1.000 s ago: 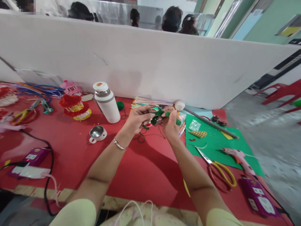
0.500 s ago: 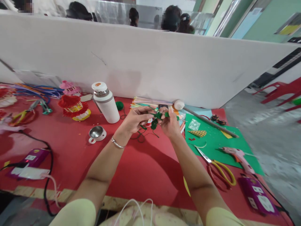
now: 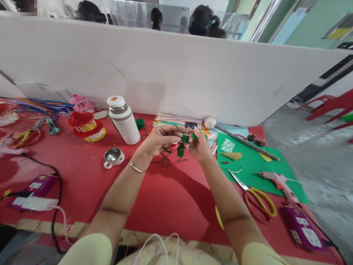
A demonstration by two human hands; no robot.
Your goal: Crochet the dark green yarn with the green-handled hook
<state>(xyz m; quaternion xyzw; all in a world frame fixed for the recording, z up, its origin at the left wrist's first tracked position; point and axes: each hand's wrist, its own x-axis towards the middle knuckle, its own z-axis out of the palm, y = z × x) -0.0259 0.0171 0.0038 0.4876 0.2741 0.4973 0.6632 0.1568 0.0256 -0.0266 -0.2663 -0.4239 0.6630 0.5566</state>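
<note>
Over the middle of the red table, my left hand (image 3: 160, 140) pinches a piece of green crochet (image 3: 185, 138) between thumb and fingers. A lobed part of it hangs below, with loose green yarn trailing to the table. My right hand (image 3: 199, 144) is closed beside it, gripping a slim green-handled tool (image 3: 194, 136) that looks like a crochet hook. Its tip is hidden in the work and by the fingers. A ball of green yarn (image 3: 139, 124) lies behind my left hand. A small red-and-white spool (image 3: 174, 144) sits partly hidden beneath the hands.
A white thermos (image 3: 124, 123) and metal-lined cup (image 3: 114, 157) stand left. To the right are scissors (image 3: 255, 197), a pink glue gun (image 3: 280, 184), a green sheet (image 3: 264, 162) and a stick with a white ball end (image 3: 210, 122). A white partition (image 3: 176, 73) borders the back.
My right hand has shifted slightly, its thumb and fingers drawn in over the tool. The green crochet has turned a little between my hands. My left hand stays nearly in place.
</note>
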